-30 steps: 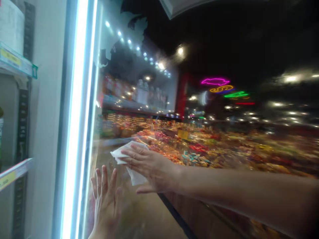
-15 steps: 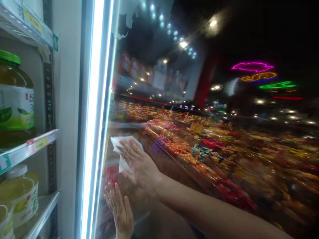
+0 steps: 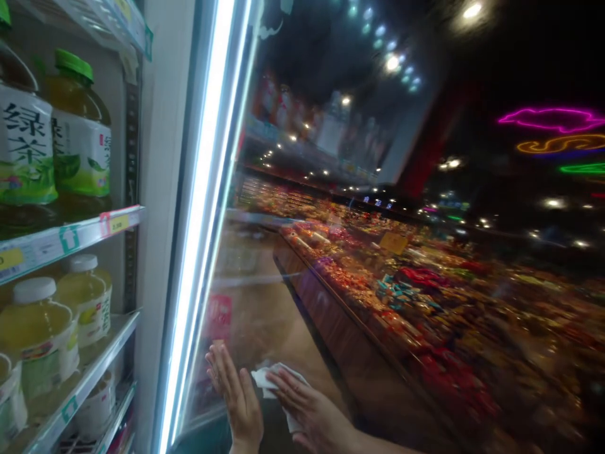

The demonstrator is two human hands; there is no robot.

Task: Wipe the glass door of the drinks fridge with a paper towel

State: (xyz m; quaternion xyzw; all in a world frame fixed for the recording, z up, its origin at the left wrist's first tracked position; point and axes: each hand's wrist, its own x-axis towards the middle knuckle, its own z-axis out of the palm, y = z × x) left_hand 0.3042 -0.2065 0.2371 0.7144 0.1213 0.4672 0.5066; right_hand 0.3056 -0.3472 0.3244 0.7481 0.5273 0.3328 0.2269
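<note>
A thin white cloth or paper wipe point(image 3: 262, 376) lies under the fingers of my right hand point(image 3: 312, 403), which presses it flat against the clear glass door point(image 3: 265, 302). The palm and part of the wipe are hidden behind that hand. Just to the left, my left hand point(image 3: 241, 403) is raised with its fingers stretched upward, palm toward the glass. It carries nothing that I can see; whether it touches the glass I cannot tell. A bright white light strip point(image 3: 203, 189) runs down along the door's edge, left of both hands.
On the left, refrigerated shelves point(image 3: 94, 224) hold green tea bottles point(image 3: 82, 139) and white-capped bottles point(image 3: 40, 340). Through the glass, a long wooden display counter point(image 3: 326, 315) carries many colourful wrapped goods. Neon signs point(image 3: 551, 120) glow at the upper right.
My right hand has slid the wipe down the glass, from above my left hand to beside it. My left hand has shifted slightly. The view has turned left, showing more bottles.
</note>
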